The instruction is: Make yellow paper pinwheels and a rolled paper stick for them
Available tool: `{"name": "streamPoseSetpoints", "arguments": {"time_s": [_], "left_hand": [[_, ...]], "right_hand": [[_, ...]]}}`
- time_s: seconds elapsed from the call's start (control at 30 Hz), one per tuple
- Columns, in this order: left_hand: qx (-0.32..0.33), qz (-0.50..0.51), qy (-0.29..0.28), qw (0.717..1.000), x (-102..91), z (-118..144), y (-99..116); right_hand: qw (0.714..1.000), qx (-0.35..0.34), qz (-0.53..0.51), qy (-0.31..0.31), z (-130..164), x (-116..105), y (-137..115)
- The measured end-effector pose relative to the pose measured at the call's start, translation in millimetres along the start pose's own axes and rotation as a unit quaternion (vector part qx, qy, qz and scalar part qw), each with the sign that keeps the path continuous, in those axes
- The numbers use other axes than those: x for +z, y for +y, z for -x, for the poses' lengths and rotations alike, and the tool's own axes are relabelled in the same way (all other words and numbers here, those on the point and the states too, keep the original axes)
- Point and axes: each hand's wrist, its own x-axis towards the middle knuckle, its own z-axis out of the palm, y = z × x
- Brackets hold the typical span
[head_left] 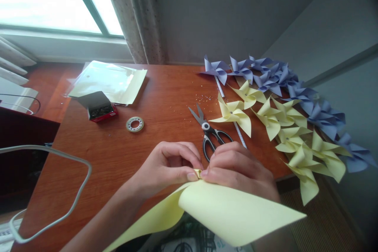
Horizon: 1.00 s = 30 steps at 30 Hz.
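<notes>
Both my hands pinch the folded corners of a pale yellow paper sheet (233, 212) at the near edge of a wooden table (165, 98). My left hand (168, 165) and my right hand (236, 167) meet at the small gathered tip, thumbs pressed together. The paper curls toward me in two large flaps. Black-handled scissors (208, 130) lie just beyond my fingers.
Finished yellow pinwheels (283, 126) and blue pinwheels (274, 75) lie in rows at the right. A tape roll (135, 124), an open red box of pins (99, 108) and a plastic packet of paper (110, 80) sit at the left. A white cable (59, 157) loops at the left edge.
</notes>
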Motion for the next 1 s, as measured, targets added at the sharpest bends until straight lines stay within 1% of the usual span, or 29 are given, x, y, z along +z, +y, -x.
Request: {"name": "streamPoseSetpoints", "arguments": {"time_s": [0.17,0.47,0.57,0.7,0.83,1.0], "left_hand": [[-0.006,-0.008,0.015,1.000,1.3,-0.3,1.2],[0.010,-0.033,0.012,0.999,2.1,-0.4,1.9],[0.009,-0.052,0.018,0.998,1.6,-0.5,2.5],[0.017,-0.094,0.016,0.995,-1.9,-0.5,2.5],[0.016,-0.101,0.011,0.995,-4.9,-0.5,1.6],[0.004,-0.077,-0.008,0.997,-3.6,-0.2,3.0]], "right_hand": [[1.000,0.000,0.000,-0.018,-2.4,-4.4,-0.6],[1.000,0.021,-0.007,-0.007,0.8,0.2,2.8],[1.000,0.019,-0.004,-0.010,2.7,1.3,3.3],[0.999,0.024,0.024,-0.019,2.7,1.0,0.8],[0.998,0.000,0.045,-0.034,-0.5,-2.0,-1.7],[0.998,-0.018,0.054,-0.038,-5.8,-5.8,-3.8]]}}
